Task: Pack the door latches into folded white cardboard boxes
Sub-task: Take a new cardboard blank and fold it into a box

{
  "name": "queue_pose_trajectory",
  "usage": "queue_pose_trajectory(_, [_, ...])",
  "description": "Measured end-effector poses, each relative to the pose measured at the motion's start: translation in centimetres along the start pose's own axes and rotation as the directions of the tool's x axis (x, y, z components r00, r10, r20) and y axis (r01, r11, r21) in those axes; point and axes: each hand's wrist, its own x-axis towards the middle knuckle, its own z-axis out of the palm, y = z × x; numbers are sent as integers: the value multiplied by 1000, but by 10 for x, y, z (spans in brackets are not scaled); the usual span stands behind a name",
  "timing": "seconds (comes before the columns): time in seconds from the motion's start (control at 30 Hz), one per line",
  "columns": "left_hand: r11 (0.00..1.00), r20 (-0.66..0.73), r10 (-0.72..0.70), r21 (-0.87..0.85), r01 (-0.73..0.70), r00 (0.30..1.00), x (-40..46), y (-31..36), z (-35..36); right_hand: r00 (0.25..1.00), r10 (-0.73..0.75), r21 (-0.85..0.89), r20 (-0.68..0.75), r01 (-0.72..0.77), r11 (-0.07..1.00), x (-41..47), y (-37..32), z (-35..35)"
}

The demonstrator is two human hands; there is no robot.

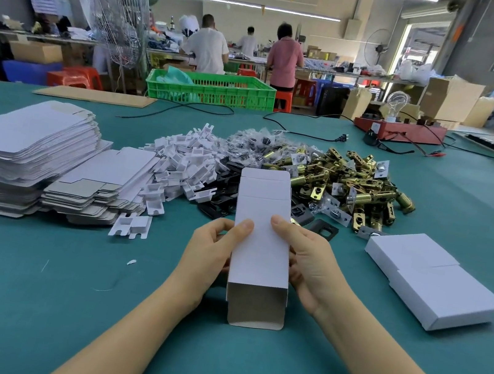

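Note:
I hold a white cardboard box lengthwise over the green table, its near end open with the flap hanging toward me and its far flap raised. My left hand grips its left side, thumb on top. My right hand grips the right side, thumb on top. A heap of brass door latches lies behind the box to the right. A tall stack of flat unfolded boxes sits at the left. Two closed white boxes lie to the right.
White plastic inserts, black plates and bagged screws lie piled behind the box. A green crate, a red device with a bulb and black cables stand farther back. People work at distant benches.

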Motion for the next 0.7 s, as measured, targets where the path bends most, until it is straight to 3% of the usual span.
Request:
queue_pose_trajectory(0.2, [999,66,-45,-14,46,997,1,-2,0,999,40,7,-21,-40,999,-2,-4,-1])
queue_pose_trajectory(0.43, [996,130,-86,-14,88,988,0,-3,3,991,-45,-94,-124,34,995,3,-5,-6])
queue_pose_trajectory(0.7, [993,19,-114,-14,114,993,1,1,6,997,-8,-69,-78,2,998,1,-3,-5])
